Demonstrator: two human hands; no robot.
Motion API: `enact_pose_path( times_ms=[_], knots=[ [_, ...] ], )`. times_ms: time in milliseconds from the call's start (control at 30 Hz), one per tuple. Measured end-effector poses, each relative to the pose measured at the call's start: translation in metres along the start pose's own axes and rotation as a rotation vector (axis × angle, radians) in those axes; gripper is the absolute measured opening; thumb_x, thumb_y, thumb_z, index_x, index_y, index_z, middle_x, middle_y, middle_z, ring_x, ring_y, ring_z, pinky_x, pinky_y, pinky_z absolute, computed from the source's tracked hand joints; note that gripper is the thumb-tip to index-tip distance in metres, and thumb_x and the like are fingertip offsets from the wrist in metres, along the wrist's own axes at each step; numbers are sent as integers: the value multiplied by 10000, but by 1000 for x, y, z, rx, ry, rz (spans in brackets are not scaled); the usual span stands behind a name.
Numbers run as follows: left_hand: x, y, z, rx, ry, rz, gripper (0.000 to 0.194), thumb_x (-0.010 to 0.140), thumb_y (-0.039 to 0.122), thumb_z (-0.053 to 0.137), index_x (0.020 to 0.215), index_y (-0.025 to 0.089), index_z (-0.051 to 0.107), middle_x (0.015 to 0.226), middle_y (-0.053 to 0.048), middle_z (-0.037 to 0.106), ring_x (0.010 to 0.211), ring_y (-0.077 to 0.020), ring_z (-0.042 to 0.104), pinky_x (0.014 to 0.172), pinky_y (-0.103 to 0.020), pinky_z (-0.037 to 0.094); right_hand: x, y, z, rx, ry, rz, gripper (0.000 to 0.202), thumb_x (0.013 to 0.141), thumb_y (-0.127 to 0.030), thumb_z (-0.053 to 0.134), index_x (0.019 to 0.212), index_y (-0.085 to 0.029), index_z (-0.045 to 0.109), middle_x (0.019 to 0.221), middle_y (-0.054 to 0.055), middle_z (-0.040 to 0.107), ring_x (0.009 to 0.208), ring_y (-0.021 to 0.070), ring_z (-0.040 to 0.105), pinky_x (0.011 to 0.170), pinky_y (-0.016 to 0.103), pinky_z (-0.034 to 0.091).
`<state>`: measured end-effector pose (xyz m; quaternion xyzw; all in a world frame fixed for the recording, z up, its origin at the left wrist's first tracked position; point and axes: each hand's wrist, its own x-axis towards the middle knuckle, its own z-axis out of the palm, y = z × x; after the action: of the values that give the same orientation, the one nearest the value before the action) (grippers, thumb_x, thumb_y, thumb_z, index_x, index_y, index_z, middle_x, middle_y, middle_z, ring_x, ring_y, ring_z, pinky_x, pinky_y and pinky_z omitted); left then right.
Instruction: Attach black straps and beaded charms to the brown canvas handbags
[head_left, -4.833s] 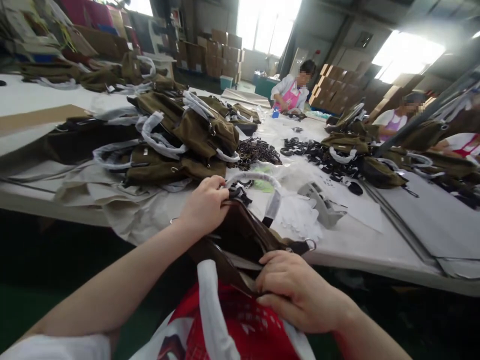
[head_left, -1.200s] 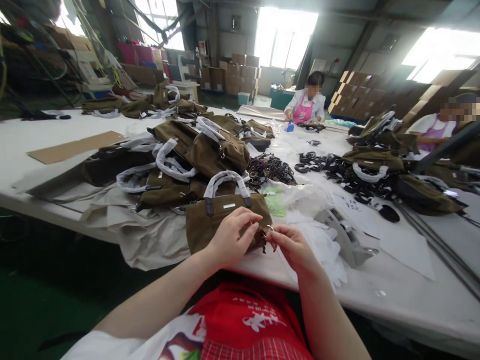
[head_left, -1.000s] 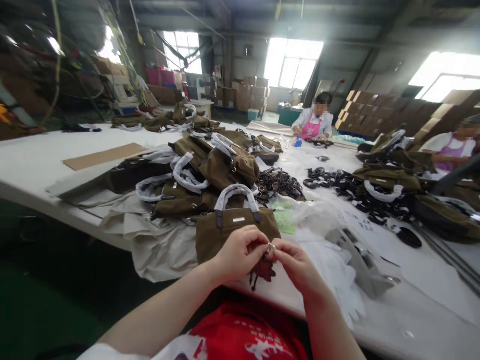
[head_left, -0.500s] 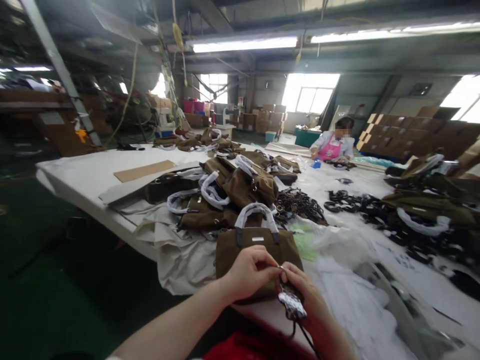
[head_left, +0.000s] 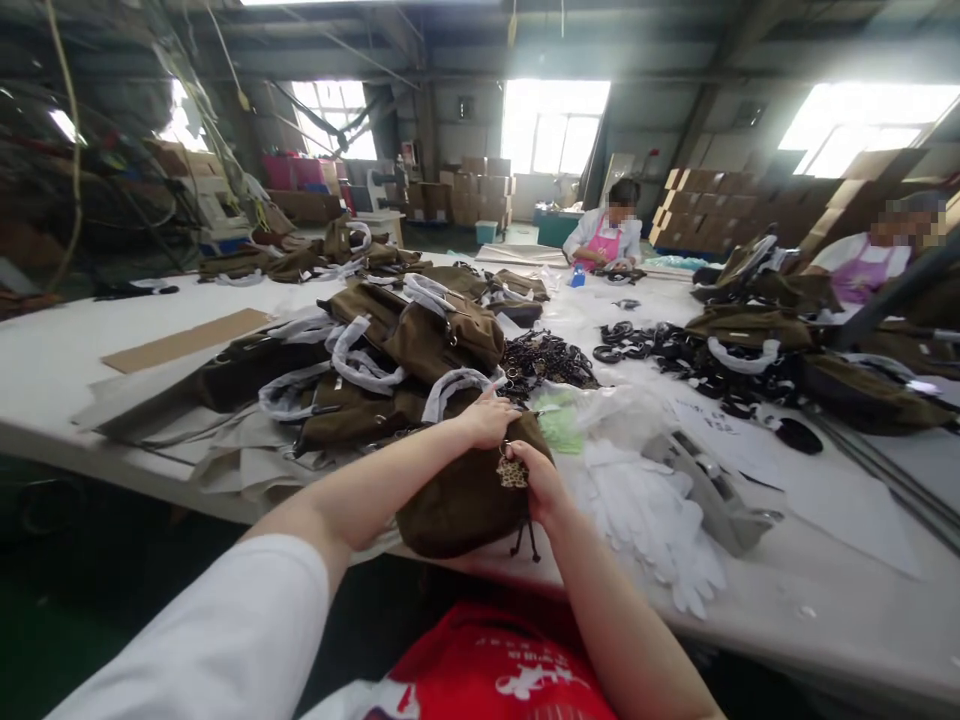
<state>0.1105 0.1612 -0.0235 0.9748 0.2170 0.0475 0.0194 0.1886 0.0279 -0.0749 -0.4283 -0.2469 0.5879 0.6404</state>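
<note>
An olive-brown handbag [head_left: 457, 505] with a plastic-wrapped handle [head_left: 448, 388] sits tilted at the table's near edge. My left hand [head_left: 489, 420] is closed on its top edge, beside the foot of the handle; the fingertips are partly hidden. My right hand [head_left: 541, 482] pinches a leopard-print charm [head_left: 513, 473] by its ring end, against the bag's right side. Dark cords [head_left: 528, 540] hang below the right hand. Just beyond the bag lies a heap of dark chained charms [head_left: 551, 360].
More olive handbags [head_left: 420, 325] are piled behind and to the left. White gloves [head_left: 645, 520], a grey dispenser-like object [head_left: 724, 500] and a green sheet [head_left: 560, 425] lie to the right. Black straps [head_left: 637, 340] are farther back. Two co-workers in pink aprons [head_left: 604, 245] work across the table.
The view has swung right. The handbag has been turned and tilted; my left hand has moved from the charm's ring to the bag's top. My right hand still holds the charm, now against the bag.
</note>
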Motion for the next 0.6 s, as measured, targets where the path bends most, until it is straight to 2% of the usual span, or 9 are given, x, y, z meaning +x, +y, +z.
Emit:
enact_pose_path(
  times_ms=[67, 133, 233, 333, 467, 600],
  knots=[
    [11, -8, -13, 81, -74, 3, 195, 774, 138, 574, 885, 129, 734, 957, -140, 742, 1074, -261, 615, 1133, -453, 199, 4, 5, -7, 7, 32, 2, 219, 656, -362, 660, 634, -195, 520, 613, -26, 541, 545, 106, 472, 480, 209, 361],
    [18, -15, -32, 146, -128, -12, 201, 806, 213, 568, 792, 103, 735, 879, -168, 738, 995, -274, 638, 1077, -439, 276, 4, 7, -14, 14, 48, 8, 238, 661, -388, 659, 639, -198, 519, 614, -23, 550, 532, 109, 475, 469, 213, 359],
    [20, -18, -63, 189, -223, -37, 272, 798, 327, 578, 779, 117, 750, 830, -157, 739, 843, -263, 664, 862, -359, 436, 0, 0, -17, 28, 37, 10, 236, 666, -390, 666, 651, -196, 533, 621, -21, 564, 531, 109, 479, 470, 213, 360],
    [15, -11, -84, 175, -321, -33, 230, 728, 325, 609, 786, 170, 769, 781, -95, 744, 702, -212, 651, 654, -278, 443, -4, -12, -9, 46, -1, -7, 206, 675, -360, 674, 662, -188, 561, 635, -24, 576, 566, 106, 492, 518, 207, 386],
    [1, 8, -95, 125, -361, -4, 262, 766, 310, 539, 847, 219, 771, 790, -34, 747, 689, -165, 639, 592, -235, 417, -9, -23, 12, 42, -39, 25, 169, 663, -316, 684, 662, -167, 604, 628, -11, 600, 566, 114, 506, 523, 222, 393],
    [-13, 28, -97, 145, -303, -43, 287, 795, 308, 503, 855, 209, 766, 839, -66, 749, 751, -208, 659, 612, -267, 434, -11, -23, 29, 36, 45, 42, 139, 647, -288, 670, 635, -167, 603, 551, -26, 567, 493, 109, 471, 434, 225, 349]
  ],
)
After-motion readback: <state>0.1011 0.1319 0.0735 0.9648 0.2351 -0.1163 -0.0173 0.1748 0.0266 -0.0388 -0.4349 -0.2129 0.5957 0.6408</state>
